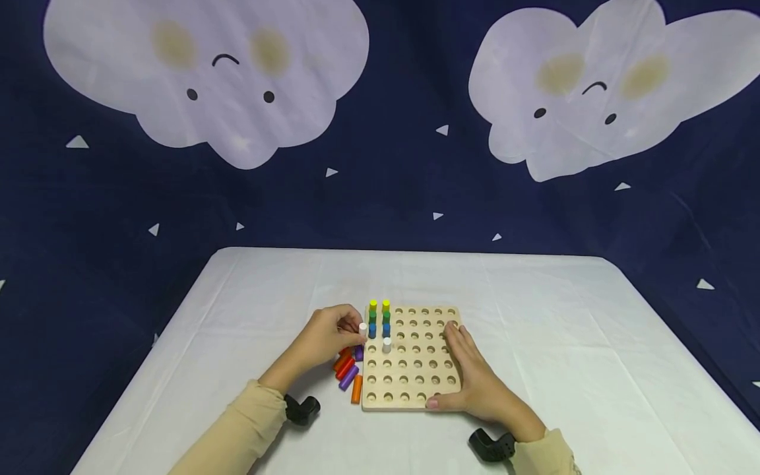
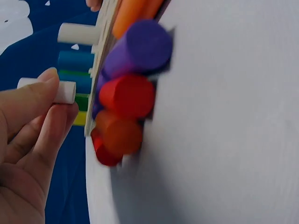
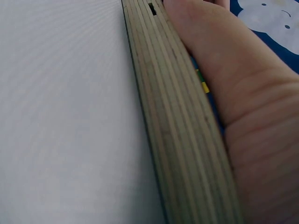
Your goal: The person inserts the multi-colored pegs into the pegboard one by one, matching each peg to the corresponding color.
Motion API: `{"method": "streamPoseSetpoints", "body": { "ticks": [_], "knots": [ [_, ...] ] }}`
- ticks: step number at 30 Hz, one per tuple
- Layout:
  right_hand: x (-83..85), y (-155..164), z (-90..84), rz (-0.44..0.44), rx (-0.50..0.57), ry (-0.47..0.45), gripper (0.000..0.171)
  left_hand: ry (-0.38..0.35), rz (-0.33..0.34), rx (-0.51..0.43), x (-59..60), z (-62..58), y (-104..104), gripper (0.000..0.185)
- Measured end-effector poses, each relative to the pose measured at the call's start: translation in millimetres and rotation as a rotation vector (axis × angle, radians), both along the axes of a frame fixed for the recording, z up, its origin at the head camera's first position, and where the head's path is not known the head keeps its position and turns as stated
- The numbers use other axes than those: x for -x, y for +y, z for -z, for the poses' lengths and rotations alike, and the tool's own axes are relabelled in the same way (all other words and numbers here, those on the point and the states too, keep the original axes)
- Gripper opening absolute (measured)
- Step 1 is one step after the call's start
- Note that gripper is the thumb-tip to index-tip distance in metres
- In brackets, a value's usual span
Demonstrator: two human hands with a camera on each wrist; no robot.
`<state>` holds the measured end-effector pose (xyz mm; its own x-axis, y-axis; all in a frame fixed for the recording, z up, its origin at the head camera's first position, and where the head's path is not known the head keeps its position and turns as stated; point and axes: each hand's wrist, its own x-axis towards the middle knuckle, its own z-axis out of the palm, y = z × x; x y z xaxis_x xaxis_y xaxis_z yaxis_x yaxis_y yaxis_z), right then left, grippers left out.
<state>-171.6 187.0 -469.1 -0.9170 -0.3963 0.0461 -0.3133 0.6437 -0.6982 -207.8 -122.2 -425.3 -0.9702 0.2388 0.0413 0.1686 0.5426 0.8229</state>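
My left hand [image 1: 331, 330] pinches a white peg [image 2: 66, 92] between thumb and fingertips, just above the left edge of a wooden pegboard [image 1: 380, 388]. In the board's two left columns stand yellow pegs [image 1: 386, 305], green pegs [image 1: 386, 318] and blue pegs [image 1: 386, 330]. One more white peg [image 1: 386, 346] stands in the second column, with the hole to its left bare. My right hand [image 1: 477, 382] rests on the board's right side, fingers extended over the right edge and thumb at the front edge. In the right wrist view, the board's layered side [image 3: 177, 121] runs beside that hand.
Loose pegs lie along the board's left side, under and near the left hand: an orange peg [image 1: 356, 389], a purple peg [image 1: 348, 377], a red peg [image 2: 128, 95] and several others. A white cloth covers the table [image 1: 273, 284]. Behind it hangs a dark blue curtain [image 1: 392, 198].
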Motion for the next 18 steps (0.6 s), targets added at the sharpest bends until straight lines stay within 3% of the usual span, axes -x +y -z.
{"method": "streamPoseSetpoints", "body": {
  "ticks": [7, 18],
  "knots": [
    [1.4, 0, 1.5, -0.002, 0.003, 0.009, 0.141, 0.032, 0.023, -0.006, -2.1, 2.0, 10, 0.019],
    [1.6, 1, 1.4, -0.002, 0.008, 0.010, 0.142, 0.049, 0.028, 0.062, -3.1, 6.0, 15, 0.015]
  ]
}}
